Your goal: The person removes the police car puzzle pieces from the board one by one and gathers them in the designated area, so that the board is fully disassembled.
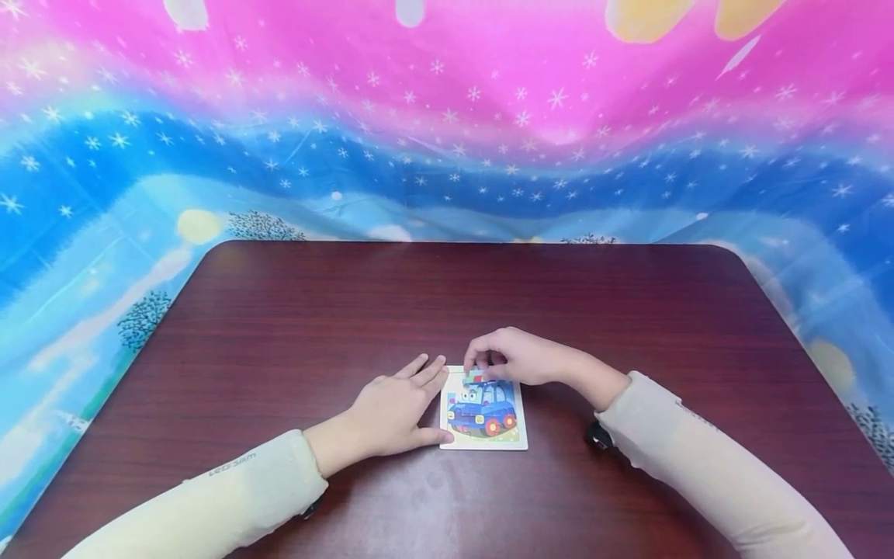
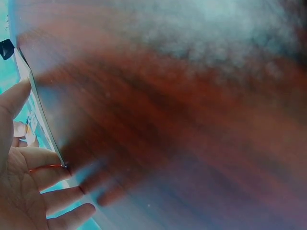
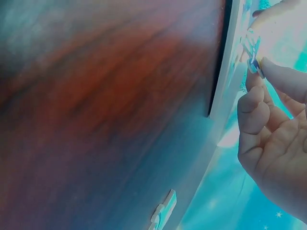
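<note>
A small jigsaw puzzle (image 1: 483, 425) in a pale frame lies on the table, its picture a blue cartoon car with red wheels. At its upper part, my right hand (image 1: 520, 355) pinches a puzzle piece (image 1: 473, 378) between thumb and fingers. The right wrist view shows that piece (image 3: 254, 55) tilted at the fingertips. My left hand (image 1: 398, 410) rests along the puzzle's left side with fingers spread. Its thumb (image 2: 19, 96) touches the frame near the lower left corner, and the other fingertips reach the upper left corner.
Another loose puzzle piece (image 3: 165, 211) lies on the dark wooden table (image 1: 279, 326), seen in the right wrist view. Behind the table hangs a pink and blue patterned cloth (image 1: 447, 140). The table's far edge has rounded corners.
</note>
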Available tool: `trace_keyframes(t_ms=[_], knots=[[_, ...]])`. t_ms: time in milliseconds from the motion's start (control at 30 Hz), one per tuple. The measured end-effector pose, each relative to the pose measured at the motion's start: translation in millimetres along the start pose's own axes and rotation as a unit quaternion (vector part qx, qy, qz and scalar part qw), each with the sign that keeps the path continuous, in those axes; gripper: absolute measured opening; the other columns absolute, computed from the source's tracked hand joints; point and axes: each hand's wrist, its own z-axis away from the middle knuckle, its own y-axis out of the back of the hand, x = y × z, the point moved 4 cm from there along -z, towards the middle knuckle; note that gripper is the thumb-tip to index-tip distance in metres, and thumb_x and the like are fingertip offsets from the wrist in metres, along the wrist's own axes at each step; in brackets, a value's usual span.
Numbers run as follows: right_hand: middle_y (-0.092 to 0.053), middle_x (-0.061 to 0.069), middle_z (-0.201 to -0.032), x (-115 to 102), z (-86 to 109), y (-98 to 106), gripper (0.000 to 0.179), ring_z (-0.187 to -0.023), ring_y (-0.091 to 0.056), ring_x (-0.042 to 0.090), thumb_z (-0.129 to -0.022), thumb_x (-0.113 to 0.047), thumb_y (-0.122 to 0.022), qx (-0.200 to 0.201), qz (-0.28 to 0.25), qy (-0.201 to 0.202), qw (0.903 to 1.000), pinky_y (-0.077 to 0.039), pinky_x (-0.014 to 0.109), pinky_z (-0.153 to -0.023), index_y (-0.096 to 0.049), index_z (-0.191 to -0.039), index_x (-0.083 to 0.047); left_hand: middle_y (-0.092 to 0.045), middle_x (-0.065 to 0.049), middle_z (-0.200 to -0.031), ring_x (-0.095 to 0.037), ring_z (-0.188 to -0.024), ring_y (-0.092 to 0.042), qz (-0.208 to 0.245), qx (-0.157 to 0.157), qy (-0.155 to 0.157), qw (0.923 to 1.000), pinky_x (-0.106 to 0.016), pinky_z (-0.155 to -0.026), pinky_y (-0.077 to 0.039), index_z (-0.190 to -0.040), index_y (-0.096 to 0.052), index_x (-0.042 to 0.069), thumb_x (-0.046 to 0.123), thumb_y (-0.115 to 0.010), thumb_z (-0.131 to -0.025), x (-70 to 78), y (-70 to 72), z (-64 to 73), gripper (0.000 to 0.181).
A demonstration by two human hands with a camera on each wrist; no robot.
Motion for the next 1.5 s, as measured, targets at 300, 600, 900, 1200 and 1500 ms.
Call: trace_keyframes(t_ms=[300,600,900,1200,1500], knots=[[-0.061,-0.006,-0.081,3.8,6.9,6.0,0.02,-0.07,-0.053,0.008,-0.092,-0.002,-0.064,0.008,-0.006,0.0,1.0,-0.048,0.023,-0.066,-0.071,-0.104,-0.017,-0.039,-0.005,-0.159,-0.027,-0.147,-0.038,-0.011,0.002,-0.003,0.9999,-0.045,-0.083,-0.059,-0.151,-0.044,0.01,0.073,-0.058,-0.084,-0.1,-1.9,-1.0,0.093],[-0.06,-0.006,-0.081,9.4,18.9,17.2,0.02,-0.07,-0.051,0.01,-0.092,-0.003,-0.067,0.028,-0.005,-0.013,0.9995,-0.045,0.022,-0.065,-0.071,-0.105,-0.017,-0.04,-0.005,-0.159,-0.027,-0.147,-0.038,-0.013,0.003,-0.002,0.9999,-0.046,-0.083,-0.059,-0.15,-0.045,0.009,0.073,-0.058,-0.084,0.5,-0.1,-0.9,0.092],[-0.061,-0.003,-0.084,22.6,38.7,29.7,0.021,-0.07,-0.052,0.012,-0.092,-0.003,-0.067,0.051,-0.024,-0.038,0.9977,-0.046,0.024,-0.06,-0.071,-0.107,-0.017,-0.038,-0.005,-0.159,-0.027,-0.147,-0.037,-0.009,-0.001,0.003,1.0,-0.046,-0.081,-0.059,-0.15,-0.045,0.009,0.071,-0.06,-0.085,0.8,-0.7,-0.8,0.091],[-0.062,-0.001,-0.085,41.3,63.7,41.6,0.019,-0.068,-0.054,0.011,-0.094,-0.005,-0.064,0.073,-0.037,-0.045,0.9956,-0.046,0.024,-0.059,-0.071,-0.11,-0.014,-0.039,-0.005,-0.159,-0.026,-0.147,-0.037,-0.013,0.0,-0.003,0.9999,-0.044,-0.081,-0.059,-0.15,-0.044,0.008,0.071,-0.059,-0.085,1.2,0.3,-0.8,0.092],[-0.064,-0.004,-0.087,53.7,93.4,54.5,0.022,-0.082,-0.057,0.011,-0.092,0.0,-0.065,0.12,-0.026,-0.058,0.9907,-0.048,0.025,-0.071,-0.072,-0.108,-0.015,-0.04,-0.006,-0.159,-0.027,-0.147,-0.038,-0.01,-0.002,-0.002,1.0,-0.043,-0.081,-0.059,-0.149,-0.045,0.007,0.069,-0.061,-0.085,2.3,1.6,-1.1,0.091]])
